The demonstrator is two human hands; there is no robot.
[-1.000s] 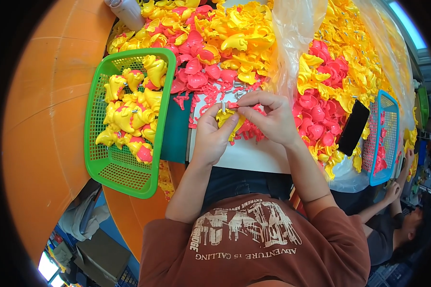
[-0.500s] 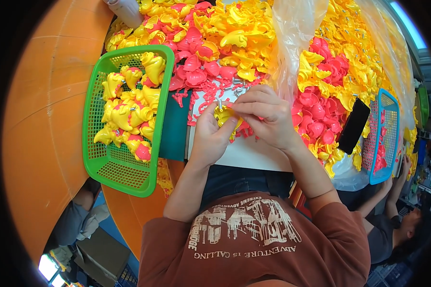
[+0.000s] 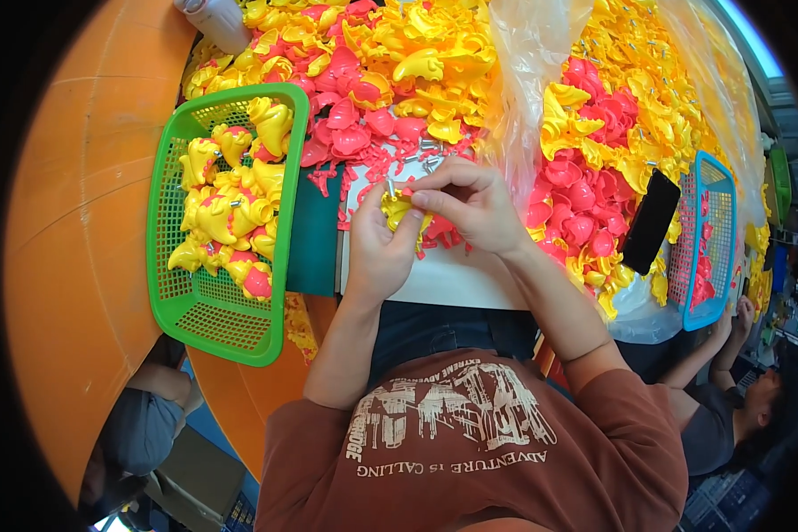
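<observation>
Over the white board [image 3: 461,285], left hand [image 3: 377,255] half-curled round yellow shell [image 3: 397,213], right hand [image 3: 481,211] pinches pink piece [image 3: 406,191], more covered by fingertips than 1 s ago, suggesting fitting is under way.

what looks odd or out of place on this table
The black phone-like slab on the right: it sits slanted among loose pink and yellow parts, unlike anything around it. Small pink pieces also lie scattered on the white board. I see no clear damage.
</observation>
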